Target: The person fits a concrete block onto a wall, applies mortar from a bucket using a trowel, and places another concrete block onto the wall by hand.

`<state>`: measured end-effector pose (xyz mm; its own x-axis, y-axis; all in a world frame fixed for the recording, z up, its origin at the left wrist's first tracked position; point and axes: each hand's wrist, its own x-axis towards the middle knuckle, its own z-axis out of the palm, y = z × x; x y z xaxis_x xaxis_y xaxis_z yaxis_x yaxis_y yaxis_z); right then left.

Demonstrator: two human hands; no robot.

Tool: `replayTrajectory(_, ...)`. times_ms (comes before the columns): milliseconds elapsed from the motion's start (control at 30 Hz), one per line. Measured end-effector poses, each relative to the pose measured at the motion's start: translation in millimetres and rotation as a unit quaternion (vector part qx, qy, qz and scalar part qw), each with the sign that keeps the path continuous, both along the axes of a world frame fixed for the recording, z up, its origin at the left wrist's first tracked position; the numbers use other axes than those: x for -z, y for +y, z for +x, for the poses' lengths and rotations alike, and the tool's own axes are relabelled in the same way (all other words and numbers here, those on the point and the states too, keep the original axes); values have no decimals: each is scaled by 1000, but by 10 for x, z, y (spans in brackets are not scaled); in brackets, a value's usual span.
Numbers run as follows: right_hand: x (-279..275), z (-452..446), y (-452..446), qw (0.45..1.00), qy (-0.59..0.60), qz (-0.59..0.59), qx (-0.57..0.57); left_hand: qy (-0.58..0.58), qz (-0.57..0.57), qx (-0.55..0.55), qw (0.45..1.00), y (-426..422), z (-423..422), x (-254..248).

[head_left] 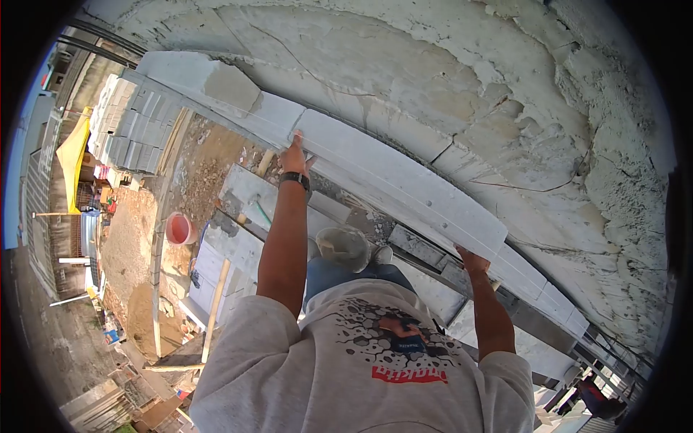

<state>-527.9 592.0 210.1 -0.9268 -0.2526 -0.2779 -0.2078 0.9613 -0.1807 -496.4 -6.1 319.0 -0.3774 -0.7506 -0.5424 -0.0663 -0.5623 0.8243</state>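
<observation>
A long white block lies in a row of pale blocks along the rough grey wall. My left hand, with a dark watch at the wrist, grips its left end, the thumb on the upper edge and the other fingers at the near side. Near the block's right end, my right hand holds the lower edge, its fingers partly hidden under it. A thin string runs along the block's face. Below, between my arms, is a pale bucket.
A rough plastered wall rises beyond the row. Lower down at left are a red bucket, stacked grey blocks, a yellow tarp and wooden poles. Boards and planks lie beneath me.
</observation>
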Motion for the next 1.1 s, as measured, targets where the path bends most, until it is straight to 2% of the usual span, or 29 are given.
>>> replayTrajectory(133,61,2,-7,999,0,-13,32,16,-11,-3,1000,1,-5,-34)
replayTrajectory(333,206,-16,43,999,37,-9,-12,16,3,-11,1000,-39,-13,-10)
replayTrajectory(433,-115,-3,-60,999,-16,-36,20,26,5,-8,1000,-78,-4,45)
replayTrajectory(633,-70,-12,-44,1000,-9,-22,-5,41,2,-1,999,-45,16,-20)
replayTrajectory(833,-92,-16,-67,999,-19,-32,18,49,17,2,999,-74,4,2)
replayTrajectory(933,-97,-27,-89,1000,2,8,-27,46,13,1,999,-89,11,-45)
replayTrajectory(1033,-38,3,-56,999,26,5,-26,50,11,18,999,-24,22,-185)
replayTrajectory(1100,-153,-4,-108,1000,-20,7,-10,58,12,24,998,-13,45,-229)
